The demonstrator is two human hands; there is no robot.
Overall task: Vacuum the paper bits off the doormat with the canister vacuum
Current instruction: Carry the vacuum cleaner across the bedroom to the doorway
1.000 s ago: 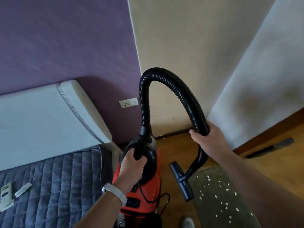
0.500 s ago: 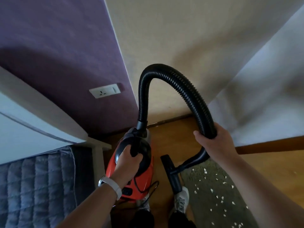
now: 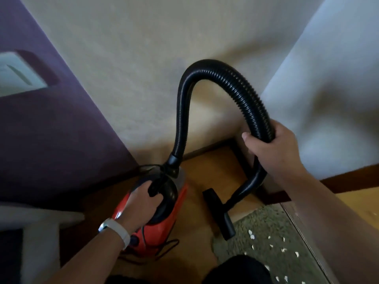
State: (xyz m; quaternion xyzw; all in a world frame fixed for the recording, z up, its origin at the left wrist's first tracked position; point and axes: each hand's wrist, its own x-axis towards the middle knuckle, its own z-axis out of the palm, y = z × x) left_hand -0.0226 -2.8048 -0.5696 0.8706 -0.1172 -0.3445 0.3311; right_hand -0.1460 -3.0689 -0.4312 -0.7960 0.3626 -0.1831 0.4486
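Wood floor [image 3: 207,175]: paper bits [image 3: 251,233] on doormat [image 3: 264,222], left fingers [image 3: 146,188] around vacuum handle [image 3: 159,182], right fingers [image 3: 281,132] around hose [image 3: 205,66].

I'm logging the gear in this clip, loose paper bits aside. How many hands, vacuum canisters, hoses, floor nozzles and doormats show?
Hands: 2 (left hand grips the canister's handle, right hand grips the hose)
Vacuum canister: 1
Hose: 1
Floor nozzle: 1
Doormat: 1
Total: 6
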